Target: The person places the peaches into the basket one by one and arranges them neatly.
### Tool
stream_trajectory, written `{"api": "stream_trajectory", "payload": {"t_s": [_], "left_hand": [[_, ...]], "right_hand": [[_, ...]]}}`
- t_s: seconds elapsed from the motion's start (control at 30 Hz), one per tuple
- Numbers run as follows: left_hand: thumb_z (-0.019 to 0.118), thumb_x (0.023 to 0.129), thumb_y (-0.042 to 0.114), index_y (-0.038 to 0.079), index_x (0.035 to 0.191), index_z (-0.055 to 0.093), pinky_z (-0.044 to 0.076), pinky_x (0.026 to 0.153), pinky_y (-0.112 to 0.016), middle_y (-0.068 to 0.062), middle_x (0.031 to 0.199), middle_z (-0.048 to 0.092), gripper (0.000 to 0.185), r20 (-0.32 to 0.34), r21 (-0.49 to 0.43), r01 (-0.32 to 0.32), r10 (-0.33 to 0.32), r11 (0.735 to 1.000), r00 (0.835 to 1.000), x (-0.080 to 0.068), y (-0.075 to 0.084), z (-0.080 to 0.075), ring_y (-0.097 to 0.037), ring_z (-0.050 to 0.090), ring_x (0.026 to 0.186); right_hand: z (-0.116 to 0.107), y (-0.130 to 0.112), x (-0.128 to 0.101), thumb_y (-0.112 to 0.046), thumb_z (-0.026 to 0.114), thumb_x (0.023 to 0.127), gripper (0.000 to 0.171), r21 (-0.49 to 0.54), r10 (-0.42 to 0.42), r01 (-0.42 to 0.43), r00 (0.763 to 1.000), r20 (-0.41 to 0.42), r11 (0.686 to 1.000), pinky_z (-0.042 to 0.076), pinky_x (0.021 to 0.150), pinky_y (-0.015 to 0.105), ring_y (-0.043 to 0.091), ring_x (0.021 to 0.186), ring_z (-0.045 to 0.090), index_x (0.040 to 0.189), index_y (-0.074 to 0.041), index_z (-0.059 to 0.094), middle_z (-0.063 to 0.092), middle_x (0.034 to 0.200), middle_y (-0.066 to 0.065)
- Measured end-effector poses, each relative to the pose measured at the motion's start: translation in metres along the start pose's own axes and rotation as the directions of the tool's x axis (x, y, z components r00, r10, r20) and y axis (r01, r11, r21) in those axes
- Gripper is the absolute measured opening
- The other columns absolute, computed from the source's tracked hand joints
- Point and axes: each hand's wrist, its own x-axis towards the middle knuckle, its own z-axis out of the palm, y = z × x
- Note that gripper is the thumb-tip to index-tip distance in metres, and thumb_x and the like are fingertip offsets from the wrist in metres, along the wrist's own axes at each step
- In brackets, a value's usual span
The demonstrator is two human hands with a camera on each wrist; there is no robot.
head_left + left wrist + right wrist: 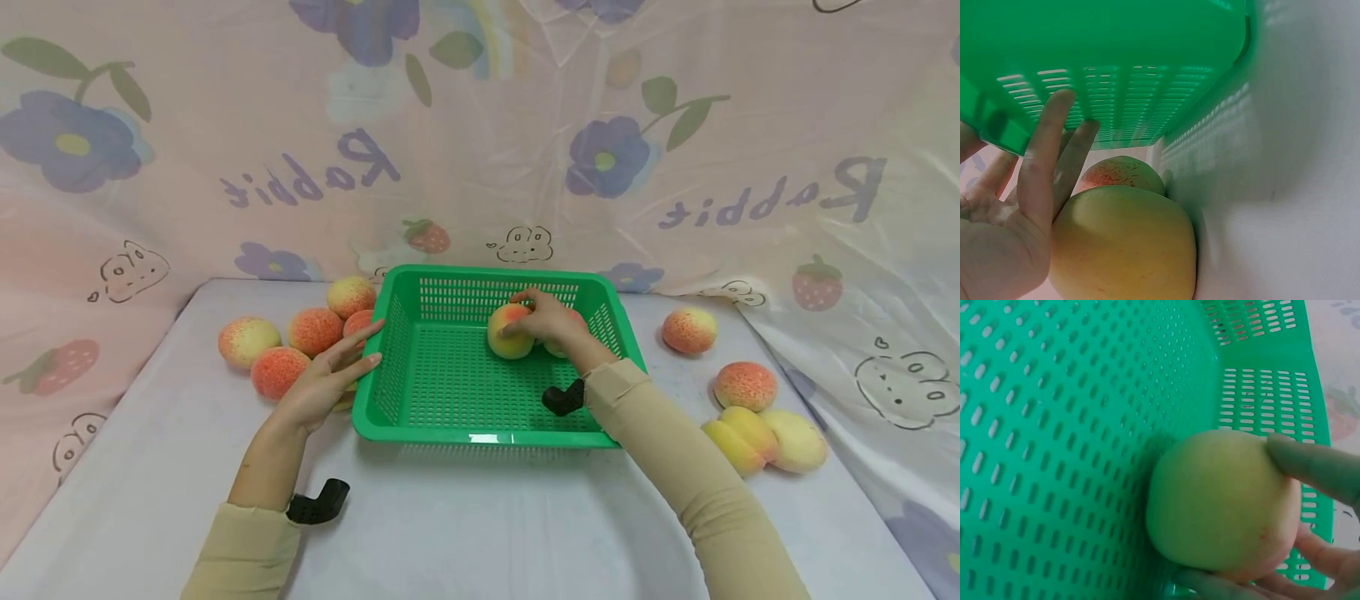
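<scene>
right hand [551,321] fingers curled round a round yellow-red peach [510,331] in the green perforated plastic basket [450,379] — probably light, smooth (grip its sides) | left hand [326,379] fingers straight, against the basket's 9 o'clock wall

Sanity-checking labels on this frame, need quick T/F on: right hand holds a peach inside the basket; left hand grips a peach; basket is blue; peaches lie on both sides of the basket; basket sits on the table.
1. The right hand holds a peach inside the green basket. True.
2. The left hand grips a peach. False: its fingers are straight, against the basket's left wall.
3. The basket is blue. False: it is green.
4. Loose peaches lie on both sides of the basket. True: a cluster at left, more at right.
5. The basket sits on the table. True.
</scene>
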Motion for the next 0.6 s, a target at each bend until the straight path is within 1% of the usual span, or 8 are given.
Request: {"api": "stream_trajectory", "payload": {"t_s": [0.07, 0.23, 0.3, 0.37, 0.47, 0.5, 0.57, 0.6], "left_hand": [[0.056, 0.098, 0.031, 0.028, 0.151, 0.031, 0.050, 0.088, -0.032, -0.018, 0.158, 0.012, 0.058, 0.001, -0.008, -0.002, 0.002, 1.000, 1.000, 0.000, -0.001, 0.000, -0.038, 0.021, 0.143], [0.055, 0.098, 0.032, 0.027, 0.151, 0.032, 0.047, 0.095, -0.037, -0.018, 0.158, 0.014, 0.058, -0.005, 0.006, -0.007, 0.007, 1.000, 1.000, 0.001, -0.001, 0.000, -0.037, 0.017, 0.144], [0.055, 0.098, 0.032, 0.027, 0.151, 0.032, 0.046, 0.095, -0.037, -0.017, 0.158, 0.014, 0.058, -0.007, 0.009, -0.006, 0.006, 1.000, 1.000, 0.001, -0.001, 0.000, -0.036, 0.017, 0.145], [0.056, 0.098, 0.032, 0.027, 0.151, 0.032, 0.047, 0.093, -0.036, -0.017, 0.158, 0.015, 0.058, -0.007, 0.000, -0.004, 0.004, 1.000, 1.000, 0.001, -0.001, 0.000, -0.037, 0.021, 0.143], [0.055, 0.098, 0.032, 0.027, 0.151, 0.031, 0.049, 0.090, -0.031, -0.018, 0.158, 0.014, 0.059, -0.004, -0.006, -0.001, 0.001, 1.000, 1.000, 0.000, 0.000, 0.001, -0.037, 0.023, 0.142], [0.055, 0.098, 0.032, 0.027, 0.151, 0.031, 0.050, 0.088, -0.031, -0.018, 0.158, 0.014, 0.059, -0.002, -0.011, 0.001, -0.001, 1.000, 1.000, 0.000, 0.000, 0.001, -0.038, 0.026, 0.141], [0.056, 0.098, 0.033, 0.028, 0.151, 0.031, 0.050, 0.088, -0.029, -0.018, 0.158, 0.014, 0.059, -0.003, -0.003, 0.002, -0.002, 1.000, 1.000, 0.000, 0.000, 0.001, -0.037, 0.026, 0.141], [0.055, 0.098, 0.033, 0.028, 0.151, 0.030, 0.050, 0.087, -0.029, -0.018, 0.158, 0.014, 0.059, -0.004, -0.001, 0.003, -0.003, 1.000, 1.000, -0.001, 0.000, 0.000, -0.038, 0.029, 0.140]], "right_hand": [[0.001, -0.001, 0.000, -0.017, 0.077, 0.080, 0.067, -0.049, -0.011, 0.010, 1.000, -0.016, 0.999, 0.045, 0.099, 0.046, 0.036, 0.125, 0.046, 0.138, -0.009, 0.045, 0.040, 0.144, 0.023], [0.001, -0.005, -0.004, -0.018, 0.078, 0.079, 0.064, -0.198, -0.042, 0.028, 0.997, -0.069, 0.980, 0.045, 0.098, 0.046, 0.036, 0.122, 0.048, 0.134, -0.007, 0.048, 0.047, 0.137, 0.022], [0.001, -0.006, -0.007, -0.018, 0.078, 0.078, 0.063, -0.229, -0.039, 0.018, 0.995, -0.088, 0.973, 0.045, 0.097, 0.046, 0.036, 0.120, 0.049, 0.132, -0.007, 0.049, 0.049, 0.135, 0.021], [0.001, -0.008, -0.009, -0.019, 0.078, 0.077, 0.063, -0.255, -0.034, 0.008, 0.995, -0.098, 0.967, 0.046, 0.096, 0.046, 0.035, 0.119, 0.049, 0.132, -0.008, 0.050, 0.050, 0.134, 0.020], [0.000, -0.010, -0.011, -0.019, 0.079, 0.077, 0.063, -0.265, -0.024, -0.005, 0.994, -0.109, 0.964, 0.047, 0.096, 0.046, 0.035, 0.119, 0.050, 0.132, -0.008, 0.051, 0.050, 0.135, 0.019], [0.000, -0.010, -0.011, -0.019, 0.079, 0.077, 0.063, -0.271, -0.023, -0.009, 0.993, -0.112, 0.963, 0.047, 0.095, 0.045, 0.035, 0.118, 0.051, 0.132, -0.008, 0.051, 0.051, 0.134, 0.019], [0.000, -0.010, -0.011, -0.019, 0.079, 0.077, 0.062, -0.278, -0.024, -0.009, 0.993, -0.115, 0.960, 0.047, 0.095, 0.044, 0.034, 0.117, 0.051, 0.132, -0.008, 0.052, 0.052, 0.134, 0.018], [0.000, -0.010, -0.010, -0.019, 0.079, 0.077, 0.062, -0.283, -0.026, -0.008, 0.993, -0.115, 0.959, 0.047, 0.094, 0.044, 0.033, 0.117, 0.051, 0.132, -0.008, 0.052, 0.052, 0.133, 0.017]]}}
